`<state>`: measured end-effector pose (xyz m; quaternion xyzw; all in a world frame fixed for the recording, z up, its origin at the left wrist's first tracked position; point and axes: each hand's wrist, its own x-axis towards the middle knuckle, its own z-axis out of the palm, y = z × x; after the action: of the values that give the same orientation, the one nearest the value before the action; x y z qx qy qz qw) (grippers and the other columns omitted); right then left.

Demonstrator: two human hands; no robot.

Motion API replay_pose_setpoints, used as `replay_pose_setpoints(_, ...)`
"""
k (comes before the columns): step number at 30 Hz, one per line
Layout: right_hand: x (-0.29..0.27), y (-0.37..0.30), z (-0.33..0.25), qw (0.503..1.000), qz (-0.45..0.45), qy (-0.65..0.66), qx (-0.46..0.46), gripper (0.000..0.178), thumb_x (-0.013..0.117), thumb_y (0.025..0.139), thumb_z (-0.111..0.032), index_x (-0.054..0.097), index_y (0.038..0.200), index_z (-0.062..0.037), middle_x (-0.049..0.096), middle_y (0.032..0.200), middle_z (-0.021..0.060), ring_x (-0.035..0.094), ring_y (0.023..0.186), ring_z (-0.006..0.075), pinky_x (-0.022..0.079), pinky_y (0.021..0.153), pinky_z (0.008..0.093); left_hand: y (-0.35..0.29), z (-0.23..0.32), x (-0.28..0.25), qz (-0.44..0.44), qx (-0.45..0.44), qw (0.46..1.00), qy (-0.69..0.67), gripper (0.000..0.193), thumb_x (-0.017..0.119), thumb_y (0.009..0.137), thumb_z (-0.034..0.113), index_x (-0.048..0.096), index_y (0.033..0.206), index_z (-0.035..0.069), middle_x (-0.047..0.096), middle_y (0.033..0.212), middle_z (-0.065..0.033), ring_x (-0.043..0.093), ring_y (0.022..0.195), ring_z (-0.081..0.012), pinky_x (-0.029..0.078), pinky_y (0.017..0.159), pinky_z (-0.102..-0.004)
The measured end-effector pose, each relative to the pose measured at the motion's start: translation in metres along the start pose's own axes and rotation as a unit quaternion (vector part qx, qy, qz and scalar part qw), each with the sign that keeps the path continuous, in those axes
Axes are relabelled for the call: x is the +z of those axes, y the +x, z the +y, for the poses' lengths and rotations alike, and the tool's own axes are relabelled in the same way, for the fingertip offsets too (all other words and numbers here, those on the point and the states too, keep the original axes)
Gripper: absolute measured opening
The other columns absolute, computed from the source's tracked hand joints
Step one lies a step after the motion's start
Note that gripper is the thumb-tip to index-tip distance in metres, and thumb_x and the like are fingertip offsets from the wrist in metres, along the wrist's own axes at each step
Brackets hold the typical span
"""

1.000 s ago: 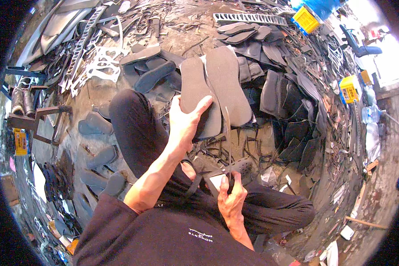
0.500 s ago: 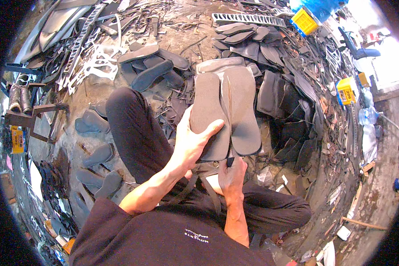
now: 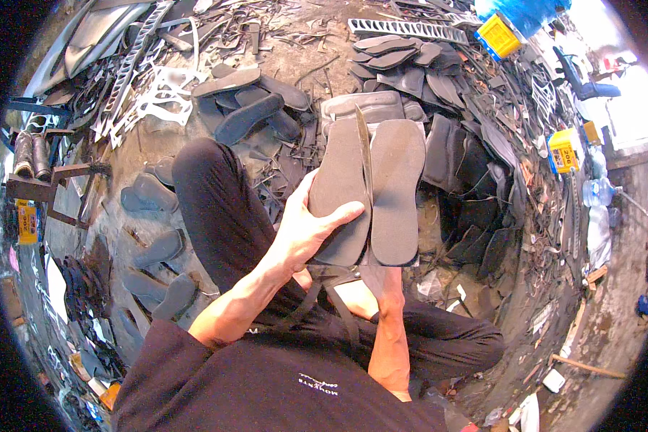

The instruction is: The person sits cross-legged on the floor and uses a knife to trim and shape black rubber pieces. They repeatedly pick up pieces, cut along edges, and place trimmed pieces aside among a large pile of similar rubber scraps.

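My left hand [image 3: 302, 227] grips a grey foam shoe sole [image 3: 340, 191], thumb across its face and the other fingers behind it. A second grey sole [image 3: 397, 191] lies close on its right, with a narrow gap between them. The thin pointed blade of a knife [image 3: 363, 140] stands up along that gap. My right hand [image 3: 383, 281] is below the lower end of the soles. Its fingers and the knife's handle are mostly hidden under the right sole. A thick padded grey piece [image 3: 363, 106] lies just beyond the soles.
Cut soles lie in a pile [image 3: 248, 108] at the far left and more rest beside my left knee [image 3: 209, 169]. Stacked dark sheets and offcuts [image 3: 475, 187] stand at the right. White cut-out scraps [image 3: 167, 97] and a yellow box [image 3: 564, 150] lie farther out.
The right sole has shifted down a little and turned more upright, and the gap has widened at the top. More of the blade shows. My right hand has slid further under the soles.
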<state>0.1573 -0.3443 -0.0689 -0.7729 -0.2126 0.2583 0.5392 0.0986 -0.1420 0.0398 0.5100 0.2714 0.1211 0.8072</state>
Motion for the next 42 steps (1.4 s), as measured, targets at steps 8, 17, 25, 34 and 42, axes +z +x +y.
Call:
replay_pose_setpoints(8,0.023,0.004,0.026,0.833,0.089,0.529,0.133,0.068,0.046,0.115,-0.045,0.025,0.171,-0.0112,0.031,0.175,0.0094,0.036,0.157,0.0282,0.03,0.13,0.0468,-0.024,-0.02,0.024,0.019,-0.032,0.999,-0.016,0.084,0.095,0.083,0.026,0.05,0.15,0.0,0.067,0.135,-0.013,0.064,0.123,-0.0213,0.051,0.11,-0.0386)
replay_pose_setpoints(17,-0.024,0.085,-0.065,0.986,0.06,0.091,0.124,0.051,0.056,0.11,-0.054,0.068,0.109,-0.0053,0.067,0.088,0.0011,0.063,0.073,0.0137,0.05,0.053,0.0337,-0.047,-0.03,0.013,0.033,-0.068,0.996,-0.052,0.076,0.092,0.088,0.027,0.05,0.147,0.005,0.067,0.131,-0.0111,0.064,0.12,-0.019,0.052,0.105,-0.0367)
replay_pose_setpoints(25,0.001,-0.04,-0.095,0.979,-0.134,-0.001,0.151,0.073,0.08,0.096,-0.043,0.058,0.146,0.0066,0.069,0.139,0.0245,0.064,0.132,0.0285,0.045,0.117,0.0393,-0.005,-0.02,-0.039,0.025,-0.09,0.995,-0.026,0.037,0.07,0.108,0.035,0.07,0.126,0.004,0.074,0.112,-0.0012,0.066,0.094,-0.0077,0.053,0.086,-0.0267)
replay_pose_setpoints(34,0.012,-0.078,-0.075,0.967,0.126,-0.209,-0.075,0.058,0.04,0.113,-0.057,0.061,0.113,-0.0031,0.066,0.087,0.0225,0.069,0.074,0.0441,0.053,0.068,0.0474,-0.018,0.02,-0.041,-0.1,-0.159,0.979,-0.077,0.032,0.07,0.107,0.042,0.074,0.118,0.012,0.075,0.097,0.0045,0.066,0.077,-0.0031,0.054,0.069,-0.023)
replay_pose_setpoints(42,-0.029,-0.072,-0.12,0.976,0.066,-0.203,-0.05,0.054,0.054,0.109,-0.054,0.063,0.113,-0.001,0.068,0.097,0.0219,0.072,0.088,0.045,0.057,0.077,0.0481,-0.036,0.038,-0.03,-0.188,-0.163,0.966,-0.063,0.03,0.08,0.101,0.034,0.075,0.116,0.008,0.077,0.099,0.0023,0.067,0.081,-0.0039,0.055,0.072,-0.0233)
